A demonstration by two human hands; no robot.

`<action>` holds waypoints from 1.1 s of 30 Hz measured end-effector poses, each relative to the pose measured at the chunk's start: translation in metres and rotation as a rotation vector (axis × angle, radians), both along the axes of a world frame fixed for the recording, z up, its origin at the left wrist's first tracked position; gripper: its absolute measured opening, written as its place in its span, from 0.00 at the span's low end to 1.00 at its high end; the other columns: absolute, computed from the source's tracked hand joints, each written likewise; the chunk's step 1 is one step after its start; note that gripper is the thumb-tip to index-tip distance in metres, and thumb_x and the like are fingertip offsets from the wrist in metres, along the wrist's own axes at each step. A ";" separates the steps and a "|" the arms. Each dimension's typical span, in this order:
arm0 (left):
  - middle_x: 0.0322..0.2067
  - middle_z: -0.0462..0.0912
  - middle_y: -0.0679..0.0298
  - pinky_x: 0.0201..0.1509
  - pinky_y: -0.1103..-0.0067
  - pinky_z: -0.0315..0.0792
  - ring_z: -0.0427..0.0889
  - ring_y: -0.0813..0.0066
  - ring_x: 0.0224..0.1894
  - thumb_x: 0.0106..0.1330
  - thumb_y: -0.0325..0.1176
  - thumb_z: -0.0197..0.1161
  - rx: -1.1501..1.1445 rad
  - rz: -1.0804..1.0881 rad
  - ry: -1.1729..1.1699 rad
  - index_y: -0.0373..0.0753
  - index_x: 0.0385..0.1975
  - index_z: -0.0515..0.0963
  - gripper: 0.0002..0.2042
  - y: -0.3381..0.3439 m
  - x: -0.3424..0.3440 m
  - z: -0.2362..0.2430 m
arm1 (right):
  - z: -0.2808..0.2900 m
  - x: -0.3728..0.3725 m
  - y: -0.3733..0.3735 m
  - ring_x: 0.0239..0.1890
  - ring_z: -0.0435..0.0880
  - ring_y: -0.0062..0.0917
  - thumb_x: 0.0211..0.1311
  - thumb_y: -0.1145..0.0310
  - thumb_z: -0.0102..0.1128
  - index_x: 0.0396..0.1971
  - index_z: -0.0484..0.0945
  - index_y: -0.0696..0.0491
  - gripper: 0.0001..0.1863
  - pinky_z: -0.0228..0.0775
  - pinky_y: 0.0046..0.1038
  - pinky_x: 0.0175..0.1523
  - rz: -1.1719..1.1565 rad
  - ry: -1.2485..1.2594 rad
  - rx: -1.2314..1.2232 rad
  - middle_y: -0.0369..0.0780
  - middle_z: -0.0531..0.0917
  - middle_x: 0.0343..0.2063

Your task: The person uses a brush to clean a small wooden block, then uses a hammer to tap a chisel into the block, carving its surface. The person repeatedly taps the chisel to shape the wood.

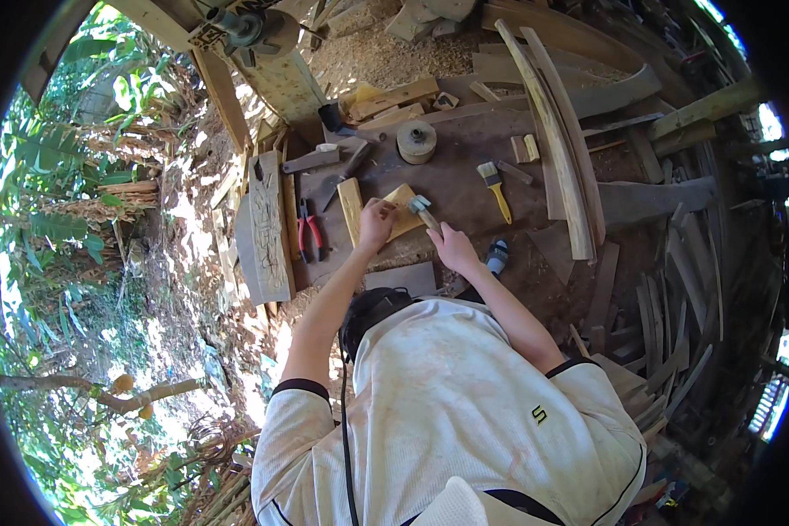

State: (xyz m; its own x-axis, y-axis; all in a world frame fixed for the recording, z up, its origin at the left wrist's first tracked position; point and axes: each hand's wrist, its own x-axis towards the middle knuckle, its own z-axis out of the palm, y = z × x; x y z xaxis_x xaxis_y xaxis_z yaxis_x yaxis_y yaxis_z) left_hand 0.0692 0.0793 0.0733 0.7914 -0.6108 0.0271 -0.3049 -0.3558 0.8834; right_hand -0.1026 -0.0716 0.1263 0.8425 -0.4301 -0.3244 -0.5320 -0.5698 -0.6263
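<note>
A small yellowish wooden board [405, 230] lies on the brown work surface in front of me. My left hand [377, 224] rests at its left edge, fingers bent and pressed together; what they pinch, if anything, is too small to make out. My right hand [453, 247] is closed round the handle of a short wooden-handled hammer [427, 216]. Its pale grey-blue head is over the board's right part, close to my left fingers. Left of the board stands a narrow wooden block [351, 209].
Red-handled pliers [310, 232] lie at left, near a rough carved plank [270, 228]. A round tin [416, 142] stands behind the board. At right are a yellow-handled paintbrush [494, 191] and long curved wooden strips [557, 140]. A wooden post [280, 83] rises at far left.
</note>
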 end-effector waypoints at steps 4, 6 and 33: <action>0.36 0.81 0.56 0.39 0.72 0.79 0.85 0.66 0.33 0.60 0.30 0.75 0.031 0.029 0.031 0.33 0.35 0.86 0.08 0.000 0.003 -0.003 | 0.002 0.001 0.000 0.39 0.84 0.61 0.77 0.46 0.49 0.51 0.76 0.63 0.30 0.77 0.56 0.45 -0.005 -0.001 0.034 0.62 0.84 0.31; 0.35 0.81 0.56 0.38 0.71 0.78 0.84 0.65 0.32 0.59 0.30 0.75 0.044 0.009 0.017 0.33 0.34 0.86 0.08 -0.004 0.001 0.000 | 0.000 -0.001 -0.001 0.39 0.84 0.61 0.77 0.46 0.49 0.51 0.76 0.63 0.30 0.77 0.56 0.45 -0.016 -0.010 0.026 0.62 0.84 0.31; 0.38 0.79 0.59 0.39 0.73 0.79 0.83 0.68 0.31 0.60 0.32 0.76 0.100 -0.100 -0.130 0.34 0.35 0.87 0.09 -0.001 0.002 0.007 | 0.004 0.002 0.003 0.41 0.83 0.62 0.77 0.46 0.49 0.46 0.77 0.62 0.29 0.74 0.57 0.45 -0.066 -0.063 0.084 0.63 0.84 0.33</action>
State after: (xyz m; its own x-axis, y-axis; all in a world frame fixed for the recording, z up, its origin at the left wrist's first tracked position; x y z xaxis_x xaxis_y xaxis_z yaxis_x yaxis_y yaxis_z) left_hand 0.0710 0.0786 0.0804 0.7200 -0.6913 0.0605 -0.4525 -0.4016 0.7962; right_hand -0.1003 -0.0683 0.1299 0.8330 -0.4589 -0.3091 -0.5249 -0.4791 -0.7035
